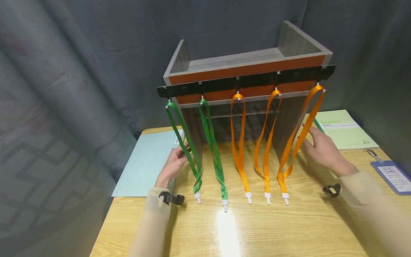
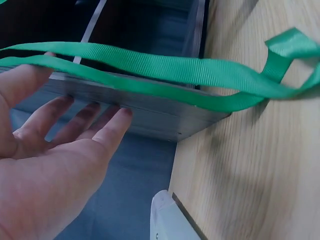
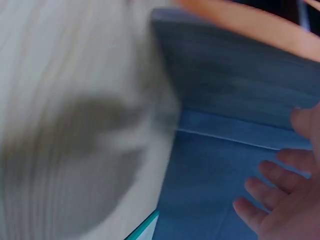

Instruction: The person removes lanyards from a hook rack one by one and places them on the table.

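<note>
A grey wood-look desk shelf [image 1: 232, 62] stands on the table, with a black hook rail [image 1: 257, 80] across its front. Two green lanyards [image 1: 212, 142] and three orange lanyards [image 1: 240, 142] hang from the rail, white clips at their lower ends. My left hand [image 1: 174, 162] is at the shelf's left side panel [image 2: 155, 112]; its fingertips touch the outer face, and its thumb reaches the front edge beside the leftmost green lanyard [image 2: 165, 70]. On the other side, my right hand [image 1: 325, 150] is beside the right panel [image 3: 225, 70], fingers spread and holding nothing, just behind the rightmost orange lanyard [image 1: 308, 121].
A light blue folder [image 1: 144, 160] lies left of the shelf. To the right are a green notebook [image 1: 345, 130] and a blue card holder [image 1: 393, 176] with a metal clip. Dark grey curtains [image 1: 128, 43] hang behind and around the wooden table [image 1: 257, 228].
</note>
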The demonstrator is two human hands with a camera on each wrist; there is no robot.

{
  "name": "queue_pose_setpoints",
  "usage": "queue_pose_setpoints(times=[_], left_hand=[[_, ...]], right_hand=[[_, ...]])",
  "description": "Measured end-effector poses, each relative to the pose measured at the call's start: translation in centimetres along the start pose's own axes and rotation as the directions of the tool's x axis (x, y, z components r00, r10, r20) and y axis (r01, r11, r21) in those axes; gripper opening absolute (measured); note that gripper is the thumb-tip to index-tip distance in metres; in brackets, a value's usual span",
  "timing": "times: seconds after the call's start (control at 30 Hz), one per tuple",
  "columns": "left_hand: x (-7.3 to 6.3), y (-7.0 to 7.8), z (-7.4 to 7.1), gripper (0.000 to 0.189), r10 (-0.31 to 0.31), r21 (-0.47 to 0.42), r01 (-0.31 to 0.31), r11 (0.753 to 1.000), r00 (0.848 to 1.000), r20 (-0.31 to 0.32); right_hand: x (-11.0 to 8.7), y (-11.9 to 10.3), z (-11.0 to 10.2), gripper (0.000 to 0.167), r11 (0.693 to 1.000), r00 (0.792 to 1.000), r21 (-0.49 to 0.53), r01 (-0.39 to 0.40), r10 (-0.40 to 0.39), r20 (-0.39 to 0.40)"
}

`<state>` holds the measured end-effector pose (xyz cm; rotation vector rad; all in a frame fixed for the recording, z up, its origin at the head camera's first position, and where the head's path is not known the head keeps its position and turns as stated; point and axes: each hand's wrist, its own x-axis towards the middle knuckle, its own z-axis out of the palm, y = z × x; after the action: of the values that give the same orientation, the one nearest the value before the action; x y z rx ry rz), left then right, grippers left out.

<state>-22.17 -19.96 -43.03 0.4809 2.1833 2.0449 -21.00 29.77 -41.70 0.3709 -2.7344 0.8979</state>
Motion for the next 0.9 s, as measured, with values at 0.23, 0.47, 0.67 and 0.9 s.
queue_pose_setpoints(times=[0.23,0.47,0.67,0.9], left_hand=[[0.0,-0.2,0.5,0.045,0.010,0.000,-0.010,1.000,0.999,-0.049],[0.1,-0.5,0.7,0.039,0.031,-0.015,-0.033,0.999,0.997,-0.069],[-0.1,-0.5,1.0,0.033,0.034,-0.014,-0.036,0.999,0.993,-0.109],[0.1,-0.9,1.3,0.030,0.051,-0.014,-0.053,0.998,0.987,-0.152]], right_hand=[[-0.7,-2.6,-0.1,0.025,0.998,0.965,0.046,-0.038,0.048,-0.256],[-0.8,-4.6,-1.1,0.025,0.977,0.890,0.210,-0.038,0.128,-0.437],[-0.2,-6.6,-2.8,0.022,0.907,0.858,0.418,0.048,0.177,-0.483],[0.2,-8.2,-4.5,0.023,0.829,0.873,0.544,0.130,0.164,-0.460]])
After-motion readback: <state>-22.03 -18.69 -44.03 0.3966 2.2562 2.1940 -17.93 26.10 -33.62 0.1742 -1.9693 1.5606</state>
